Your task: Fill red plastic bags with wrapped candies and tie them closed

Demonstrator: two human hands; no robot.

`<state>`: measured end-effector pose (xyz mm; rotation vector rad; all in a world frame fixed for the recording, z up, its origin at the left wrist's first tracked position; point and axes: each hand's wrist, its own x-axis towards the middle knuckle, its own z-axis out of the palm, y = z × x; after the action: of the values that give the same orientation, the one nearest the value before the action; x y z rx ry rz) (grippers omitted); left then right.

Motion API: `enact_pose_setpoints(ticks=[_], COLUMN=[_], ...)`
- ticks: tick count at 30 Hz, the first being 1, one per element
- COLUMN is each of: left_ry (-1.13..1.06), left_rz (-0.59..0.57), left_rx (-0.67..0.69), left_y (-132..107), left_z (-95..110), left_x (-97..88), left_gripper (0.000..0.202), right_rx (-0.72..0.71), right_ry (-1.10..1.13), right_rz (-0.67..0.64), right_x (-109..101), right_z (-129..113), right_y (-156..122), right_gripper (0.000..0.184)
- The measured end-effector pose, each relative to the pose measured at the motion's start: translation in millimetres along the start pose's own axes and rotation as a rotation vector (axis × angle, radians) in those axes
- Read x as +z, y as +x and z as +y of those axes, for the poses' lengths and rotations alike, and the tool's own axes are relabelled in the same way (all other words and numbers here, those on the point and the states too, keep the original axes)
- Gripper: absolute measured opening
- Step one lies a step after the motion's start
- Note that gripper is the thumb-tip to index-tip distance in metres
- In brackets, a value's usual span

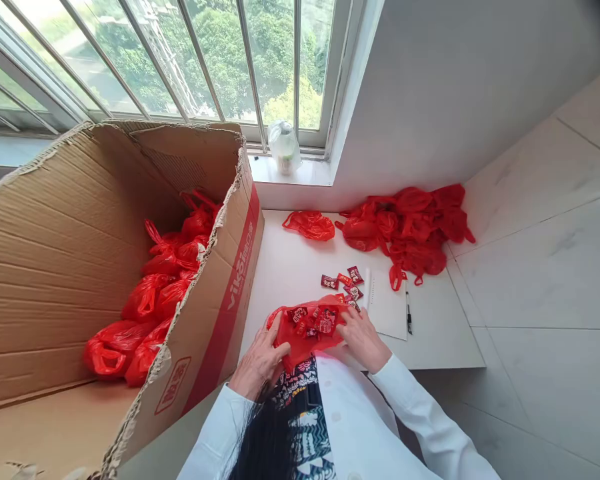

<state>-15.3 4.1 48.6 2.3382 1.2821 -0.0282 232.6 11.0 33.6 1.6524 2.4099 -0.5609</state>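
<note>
Shows thin, glossy plastic in the red bag (307, 343) at lower centre, with shiny wrapping on the packets (329, 282) above. Has matt, rough-edged cardboard in the box (80, 253) at left, matt paper in the notepad (387, 308) right of centre, smooth metal in the bars (297, 67) up top.

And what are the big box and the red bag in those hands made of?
Big box: matte brown cardboard, judging by its ridged walls and ragged edges. Red bag: probably thin, slightly glossy plastic film, being creased and partly see-through.
</note>
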Motion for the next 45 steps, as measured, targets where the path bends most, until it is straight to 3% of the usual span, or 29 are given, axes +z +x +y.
enact_pose_setpoints(ticks=[2, 8, 18, 23, 27, 30, 32, 35, 39, 42, 45], left_ry=[-0.015, -0.034, 0.039, 0.044, 0.039, 0.020, -0.001, -0.049, -0.173, -0.326, -0.493], left_rz=[0.010, 0.037, 0.000, -0.010, -0.026, -0.032, -0.020, 0.021, 0.125, 0.210, 0.231], left_rx=[0.014, 0.020, -0.091, -0.103, -0.101, -0.104, -0.115, -0.129, -0.125, -0.087, -0.014], left_y=[-1, -6, -8, -9, -13, -18, -22, -27, -29, -27, -24], left_z=[4, 14, 6, 9, 10, 9, 9, 9, 12, 12, 8], left_x=[-4.6, -13.5, -5.8, -2.2, 1.0, -2.8, -9.5, -23.8, -42.8, -50.0, -44.8], left_gripper=[0.015, 0.024, 0.019, 0.019, 0.022, 0.021, 0.021, 0.022, 0.012, 0.015, 0.031], right_rx=[0.046, 0.070, -0.073, -0.072, 0.169, 0.224, 0.200, 0.189, 0.190, 0.121, 0.090], right_ry=[0.005, 0.054, 0.140, 0.147, 0.187, 0.226, 0.324, 0.641, 1.037, 1.215, 1.182], right_rz=[0.017, 0.076, 0.187, 0.393, 0.255, 0.175, 0.205, 0.329, 0.481, 0.463, 0.427], right_x=[2, 0, -21, -16, -8, -8, -15, -27, -36, -34, -31], right_z=[13, 34, 25, 25, 33, 39, 39, 31, 14, 4, -3], right_y=[-6, -12, -10, -7, -14, -24, -29, -29, -19, -14, -15], right_gripper=[0.008, 0.030, 0.040, 0.038, 0.044, 0.040, 0.032, 0.024, 0.032, 0.036, 0.036])
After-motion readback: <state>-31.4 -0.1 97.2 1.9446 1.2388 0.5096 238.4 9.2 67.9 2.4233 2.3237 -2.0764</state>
